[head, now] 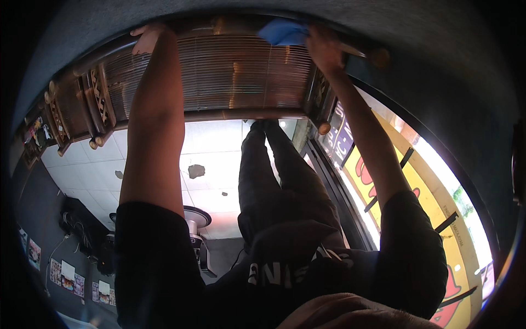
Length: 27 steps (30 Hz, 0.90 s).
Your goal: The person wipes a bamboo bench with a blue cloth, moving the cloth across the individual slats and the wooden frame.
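A bamboo bench [205,78] with a slatted surface and thick round rails spans the top of the view. My left hand [150,39] rests at its far rail on the left, fingers spread, with no loose object visible in it. Toward the right end of the same rail, my right hand [324,47] holds a blue cloth [283,32] against the bamboo. The fingertips of that hand are partly hidden in shadow. Both forearms reach across the slats.
More bamboo furniture [94,98] with woven panels stands left. Below lies a white tiled floor [213,140] with dark broken patches. A round-topped object [197,216] is near my left arm. Cables [78,230] hang at a dark wall. A glass door frame [333,177] and yellow signage [427,205] are right.
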### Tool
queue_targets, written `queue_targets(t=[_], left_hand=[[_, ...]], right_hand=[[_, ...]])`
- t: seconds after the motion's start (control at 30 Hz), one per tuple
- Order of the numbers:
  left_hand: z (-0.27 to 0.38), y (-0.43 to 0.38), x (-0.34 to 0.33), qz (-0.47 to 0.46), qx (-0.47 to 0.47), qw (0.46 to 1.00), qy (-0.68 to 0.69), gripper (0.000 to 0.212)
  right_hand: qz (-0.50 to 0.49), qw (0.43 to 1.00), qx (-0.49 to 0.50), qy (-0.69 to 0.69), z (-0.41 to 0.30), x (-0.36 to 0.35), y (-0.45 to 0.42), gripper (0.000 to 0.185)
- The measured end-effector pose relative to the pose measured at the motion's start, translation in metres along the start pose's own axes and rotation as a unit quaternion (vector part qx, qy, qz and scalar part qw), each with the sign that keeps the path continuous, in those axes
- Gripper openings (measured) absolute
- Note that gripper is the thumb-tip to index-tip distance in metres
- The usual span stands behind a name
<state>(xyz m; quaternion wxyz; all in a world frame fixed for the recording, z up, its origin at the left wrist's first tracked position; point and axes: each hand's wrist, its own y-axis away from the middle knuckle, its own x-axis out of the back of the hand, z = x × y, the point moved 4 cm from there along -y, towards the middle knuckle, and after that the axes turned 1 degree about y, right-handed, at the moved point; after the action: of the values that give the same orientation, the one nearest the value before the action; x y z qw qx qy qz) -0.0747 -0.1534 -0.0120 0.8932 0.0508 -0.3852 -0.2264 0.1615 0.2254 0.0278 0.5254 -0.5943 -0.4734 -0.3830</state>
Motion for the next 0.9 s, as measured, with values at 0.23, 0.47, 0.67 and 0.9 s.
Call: queue_targets(t=[0.23,0.47,0.67,0.9], left_hand=[[0.002,0.004,0.001,0.018,0.008,1.0,-0.018,0.06],[-0.005,0.011,-0.003,-0.008,0.01,1.0,-0.021,0.062],[-0.003,0.003,0.004,0.013,0.006,0.999,-0.049,0.059],[-0.015,-0.005,-0.019,0.077,-0.012,0.996,-0.048,0.058]], right_hand=[[-0.047,0.96,-0.099,0.259,0.153,0.083,0.107,0.031],[0.102,0.936,-0.023,0.337,0.176,0.109,0.126,0.024],[-0.066,0.957,-0.135,0.248,0.137,0.048,0.079,0.026],[-0.021,0.957,0.073,0.279,0.1,-0.014,0.058,0.018]])
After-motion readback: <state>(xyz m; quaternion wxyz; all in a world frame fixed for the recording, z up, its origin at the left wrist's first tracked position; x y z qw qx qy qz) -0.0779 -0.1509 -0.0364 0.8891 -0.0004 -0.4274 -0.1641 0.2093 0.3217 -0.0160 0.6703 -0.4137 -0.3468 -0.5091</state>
